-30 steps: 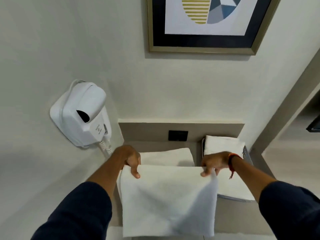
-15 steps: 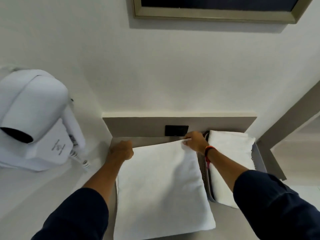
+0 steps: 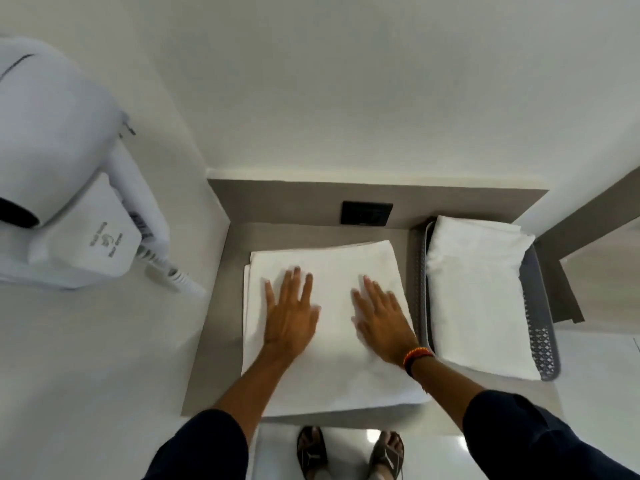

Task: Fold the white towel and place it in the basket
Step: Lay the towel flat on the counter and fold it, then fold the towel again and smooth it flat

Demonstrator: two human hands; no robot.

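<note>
The white towel lies folded in half on the grey counter, its layers nearly aligned. My left hand rests flat on its left half, fingers spread. My right hand, with a red and orange wristband, lies flat on its right half. Neither hand grips anything. To the right stands the grey perforated basket, which holds another folded white towel.
A white wall-mounted hair dryer with a coiled cord hangs at the left. A black wall socket sits on the grey backsplash behind the towel. My sandalled feet show below the counter's front edge.
My hands carried the towel's near edge up and over to the far edge, let go, and now lie flat on the folded towel. The camera tilted further down.
</note>
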